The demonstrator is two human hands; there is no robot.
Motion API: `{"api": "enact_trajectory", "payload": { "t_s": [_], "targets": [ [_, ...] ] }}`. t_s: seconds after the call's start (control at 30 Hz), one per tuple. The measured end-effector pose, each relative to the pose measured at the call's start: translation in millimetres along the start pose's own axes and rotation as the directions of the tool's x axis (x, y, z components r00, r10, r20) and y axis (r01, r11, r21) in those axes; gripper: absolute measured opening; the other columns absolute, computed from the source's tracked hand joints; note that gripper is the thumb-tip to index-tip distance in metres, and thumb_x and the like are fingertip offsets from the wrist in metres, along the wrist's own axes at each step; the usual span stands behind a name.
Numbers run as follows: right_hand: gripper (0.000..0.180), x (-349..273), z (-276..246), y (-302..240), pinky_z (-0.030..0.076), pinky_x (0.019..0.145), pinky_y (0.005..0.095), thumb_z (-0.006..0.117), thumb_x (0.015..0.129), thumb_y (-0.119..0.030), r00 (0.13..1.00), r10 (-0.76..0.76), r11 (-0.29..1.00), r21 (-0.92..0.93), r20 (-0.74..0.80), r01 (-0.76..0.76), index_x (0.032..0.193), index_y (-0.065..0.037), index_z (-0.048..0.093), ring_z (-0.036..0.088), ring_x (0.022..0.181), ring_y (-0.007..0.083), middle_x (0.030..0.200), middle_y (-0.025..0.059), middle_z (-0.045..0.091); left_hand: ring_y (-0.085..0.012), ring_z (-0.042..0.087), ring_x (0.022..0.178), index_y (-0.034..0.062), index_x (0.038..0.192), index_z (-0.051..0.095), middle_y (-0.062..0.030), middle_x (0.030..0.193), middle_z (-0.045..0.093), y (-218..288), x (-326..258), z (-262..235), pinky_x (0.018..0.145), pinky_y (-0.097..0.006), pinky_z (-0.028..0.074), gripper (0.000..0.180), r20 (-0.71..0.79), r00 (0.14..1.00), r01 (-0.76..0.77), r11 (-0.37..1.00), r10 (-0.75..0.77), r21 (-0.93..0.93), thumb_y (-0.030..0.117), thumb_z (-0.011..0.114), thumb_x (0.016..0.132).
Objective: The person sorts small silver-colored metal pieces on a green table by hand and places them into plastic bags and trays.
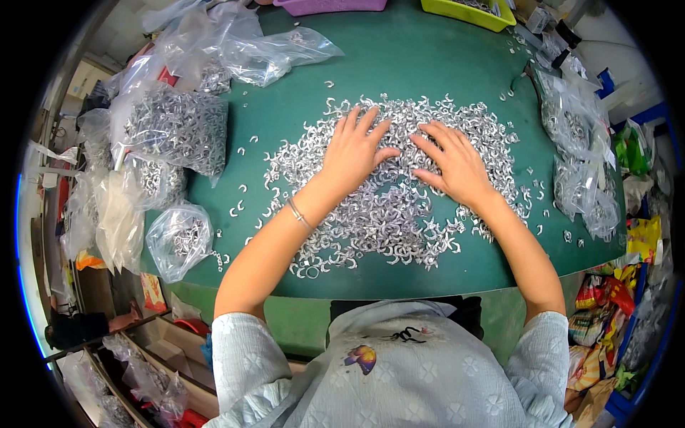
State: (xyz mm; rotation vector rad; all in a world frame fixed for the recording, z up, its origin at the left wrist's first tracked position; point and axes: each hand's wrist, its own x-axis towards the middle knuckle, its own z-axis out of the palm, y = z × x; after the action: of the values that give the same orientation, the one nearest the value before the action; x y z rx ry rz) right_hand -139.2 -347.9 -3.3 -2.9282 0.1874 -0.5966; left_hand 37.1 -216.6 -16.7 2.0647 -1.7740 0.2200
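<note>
A wide heap of small silvery C-shaped metal pieces (385, 221) is spread over the middle of a green table (399, 57). My left hand (354, 148) rests on the heap's upper middle, fingers spread and pointing away from me, with a bangle on that wrist. To its right, my right hand (454, 162) lies on the same heap, its fingers apart and angled toward the left hand. Both palms face down, and the pieces right beneath them are hidden. Neither hand shows a piece gripped in it.
At the left stand clear plastic bags (175, 128) full of similar pieces, with a smaller open bag (180, 241) near the front edge. More filled bags (581, 150) line the right side. A purple tray (330, 6) and a yellow-green tray (471, 13) sit at the far edge.
</note>
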Motion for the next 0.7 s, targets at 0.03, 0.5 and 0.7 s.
{"api": "enact_trajectory", "payload": {
  "t_s": [0.03,0.5,0.7],
  "targets": [
    [0.049,3,1,4,0.035,0.097,0.0403,0.059,0.080,-0.042,1.000,-0.011,1.000,-0.015,-0.007,0.011,0.119,-0.013,0.053,0.043,0.117,0.0291,0.122,0.0092,0.048,-0.0384,0.040,0.118,0.0084,0.116,0.055,-0.0147,0.127,0.046,-1,4,3,0.098,-0.044,0.034,0.049,-0.012,1.000,0.006,1.000,-0.005,0.027,0.041,0.059,0.079],
    [0.023,-59,-41,-73,0.032,0.069,0.0360,0.072,0.068,-0.023,0.976,0.190,0.977,0.075,0.104,-0.199,0.073,-0.006,0.058,0.046,0.079,0.0239,0.078,0.0061,0.050,-0.0315,0.042,0.116,0.0090,0.117,0.052,-0.0128,0.125,0.046,76,-83,-55,0.097,-0.049,0.032,0.048,0.200,0.969,-0.094,0.968,0.142,-0.234,0.021,0.068,0.073],
    [0.020,-69,-30,-81,0.031,0.070,0.0348,0.072,0.067,-0.013,0.951,0.236,0.903,0.315,0.201,-0.291,0.079,-0.006,0.058,0.046,0.080,0.0241,0.079,0.0064,0.050,-0.0279,0.041,0.117,0.0120,0.110,0.055,-0.0075,0.125,0.045,66,-107,-53,0.098,-0.052,0.029,0.038,0.261,0.955,-0.101,0.983,0.139,-0.154,0.014,0.065,0.073]
  ]
}}
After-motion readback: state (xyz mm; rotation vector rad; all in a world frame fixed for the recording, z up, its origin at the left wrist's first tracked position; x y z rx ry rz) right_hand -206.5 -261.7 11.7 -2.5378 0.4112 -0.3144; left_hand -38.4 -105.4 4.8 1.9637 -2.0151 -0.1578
